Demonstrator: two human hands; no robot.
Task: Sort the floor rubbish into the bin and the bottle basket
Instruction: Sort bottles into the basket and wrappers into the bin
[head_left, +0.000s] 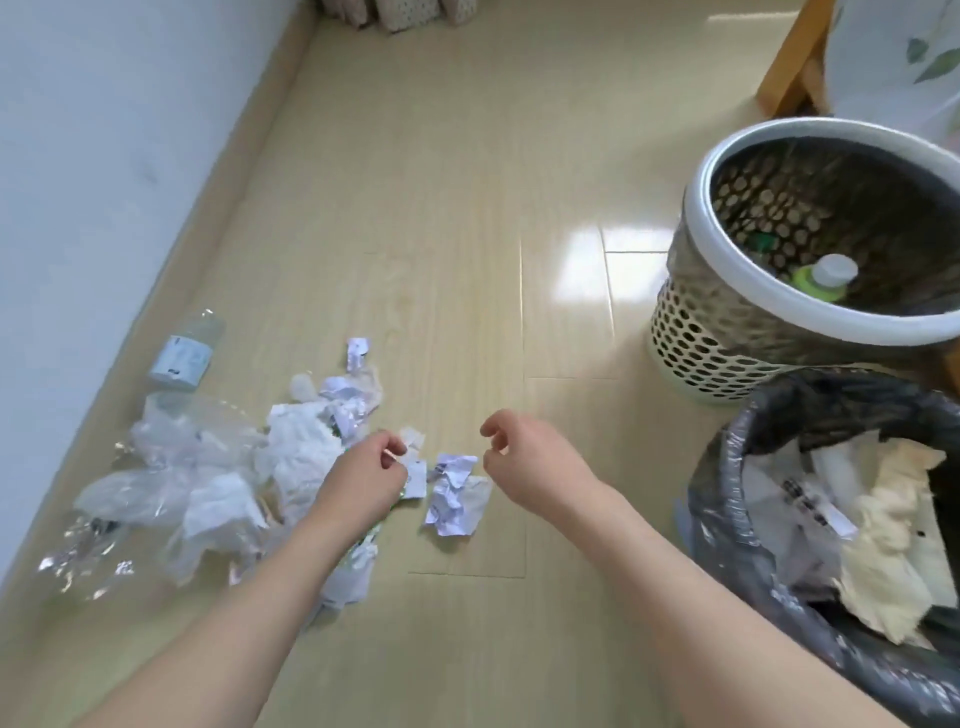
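Rubbish lies on the wooden floor: a crumpled white paper (453, 496), a pile of tissues and paper scraps (298, 457), clear plastic wrappers (156, 467) and a clear plastic bottle (184, 353) by the wall. My left hand (363, 475) hovers at the pile's right edge and pinches a small white paper scrap (415, 477) between thumb and fingers. My right hand (524, 449) hangs above the floor just right of the crumpled paper, fingers loosely curled, holding nothing. The white perforated bottle basket (691, 332) holds a green-necked bottle (826, 278). The bin with a black bag (727, 467) holds paper waste.
A white wall with a skirting board (171, 270) runs along the left. A wooden furniture leg (789, 62) and a white cloth stand behind the basket. Bare floor lies between the pile and the two containers at the right.
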